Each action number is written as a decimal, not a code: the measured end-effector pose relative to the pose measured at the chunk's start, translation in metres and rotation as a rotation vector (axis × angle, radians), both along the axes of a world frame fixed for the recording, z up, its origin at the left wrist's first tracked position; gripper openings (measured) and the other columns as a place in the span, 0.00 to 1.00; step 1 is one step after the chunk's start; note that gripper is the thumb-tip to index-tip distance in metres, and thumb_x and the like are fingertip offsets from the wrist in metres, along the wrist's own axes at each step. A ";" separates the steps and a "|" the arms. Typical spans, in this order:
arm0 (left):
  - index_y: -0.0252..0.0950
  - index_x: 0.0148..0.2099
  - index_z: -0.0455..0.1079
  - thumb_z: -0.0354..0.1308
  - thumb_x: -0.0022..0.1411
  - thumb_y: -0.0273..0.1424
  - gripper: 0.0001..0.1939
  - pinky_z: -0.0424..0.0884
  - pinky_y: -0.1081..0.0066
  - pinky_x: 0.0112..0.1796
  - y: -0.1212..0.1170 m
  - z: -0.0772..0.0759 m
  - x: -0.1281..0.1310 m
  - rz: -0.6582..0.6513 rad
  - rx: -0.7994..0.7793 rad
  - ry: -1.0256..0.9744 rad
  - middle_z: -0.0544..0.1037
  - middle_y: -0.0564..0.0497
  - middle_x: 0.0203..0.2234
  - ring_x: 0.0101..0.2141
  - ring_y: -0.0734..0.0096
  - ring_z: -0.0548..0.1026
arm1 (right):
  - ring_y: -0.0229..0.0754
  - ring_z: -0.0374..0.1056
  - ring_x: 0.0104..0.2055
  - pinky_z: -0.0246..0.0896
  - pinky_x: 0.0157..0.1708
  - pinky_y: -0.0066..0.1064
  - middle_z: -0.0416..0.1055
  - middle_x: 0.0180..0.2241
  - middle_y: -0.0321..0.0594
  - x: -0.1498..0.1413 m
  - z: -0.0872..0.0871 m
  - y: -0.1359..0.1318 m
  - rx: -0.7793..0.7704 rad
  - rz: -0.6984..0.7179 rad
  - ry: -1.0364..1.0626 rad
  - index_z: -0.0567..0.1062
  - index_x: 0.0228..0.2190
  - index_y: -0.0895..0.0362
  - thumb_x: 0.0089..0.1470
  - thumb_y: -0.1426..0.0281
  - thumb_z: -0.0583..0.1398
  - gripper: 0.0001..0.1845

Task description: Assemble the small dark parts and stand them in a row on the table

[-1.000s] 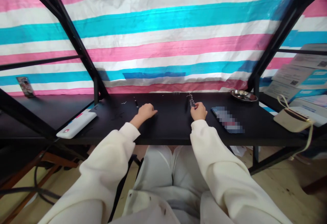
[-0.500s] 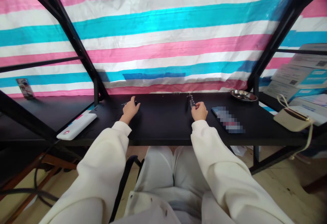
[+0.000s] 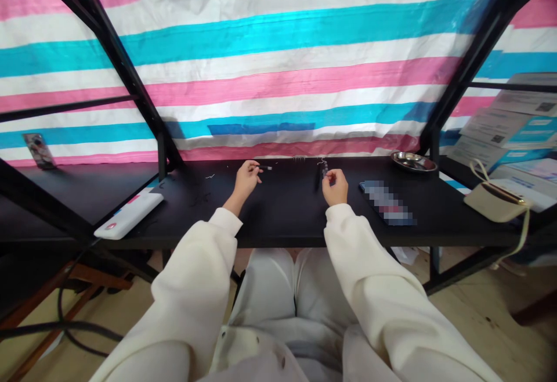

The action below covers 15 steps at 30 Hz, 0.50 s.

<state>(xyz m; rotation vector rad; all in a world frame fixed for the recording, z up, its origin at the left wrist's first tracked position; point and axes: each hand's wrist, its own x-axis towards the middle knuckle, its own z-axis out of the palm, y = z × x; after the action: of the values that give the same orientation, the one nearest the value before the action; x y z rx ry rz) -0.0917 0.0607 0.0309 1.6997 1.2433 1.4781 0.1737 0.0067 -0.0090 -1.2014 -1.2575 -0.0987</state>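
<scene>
Gripping a dark stick (image 3: 268, 168) in left fingers (image 3: 251, 164), beaded strip (image 3: 325, 168) in right fingers (image 3: 338, 175) (metal dish (image 3: 414, 162) beyond)

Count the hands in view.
2. Left hand: over the black tabletop, its grip on a thin dark object. Right hand: farther right, closed on a bumpy strip. No others show.

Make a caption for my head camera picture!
Left hand holds a dark stick, right hand holds a bumpy strip.
</scene>
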 end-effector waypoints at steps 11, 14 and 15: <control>0.35 0.38 0.59 0.49 0.56 0.25 0.06 0.64 0.77 0.21 -0.015 -0.013 0.077 -0.290 0.049 -0.108 0.72 0.53 0.28 0.15 0.83 0.67 | 0.36 0.60 0.26 0.60 0.31 0.30 0.62 0.24 0.34 -0.008 0.001 -0.006 0.052 0.174 -0.104 0.67 0.30 0.55 0.47 0.70 0.54 0.04; 0.34 0.38 0.60 0.49 0.56 0.25 0.05 0.65 0.77 0.23 -0.022 -0.018 0.081 -0.335 0.052 -0.070 0.71 0.53 0.29 0.17 0.83 0.68 | 0.37 0.60 0.26 0.61 0.34 0.33 0.66 0.25 0.36 -0.012 0.000 -0.005 0.016 0.266 -0.195 0.69 0.34 0.55 0.49 0.67 0.55 0.09; 0.35 0.38 0.60 0.49 0.56 0.25 0.05 0.65 0.77 0.23 -0.023 -0.019 0.080 -0.347 0.045 -0.066 0.71 0.54 0.29 0.17 0.83 0.69 | 0.37 0.60 0.26 0.61 0.34 0.33 0.67 0.26 0.37 -0.013 -0.001 -0.004 -0.009 0.308 -0.219 0.70 0.36 0.55 0.50 0.66 0.55 0.10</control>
<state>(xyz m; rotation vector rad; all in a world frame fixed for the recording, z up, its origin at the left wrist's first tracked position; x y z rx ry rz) -0.0116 0.0374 0.0117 1.7741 0.8350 1.3464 0.1608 0.0022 -0.0097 -1.0107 -1.6233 0.0021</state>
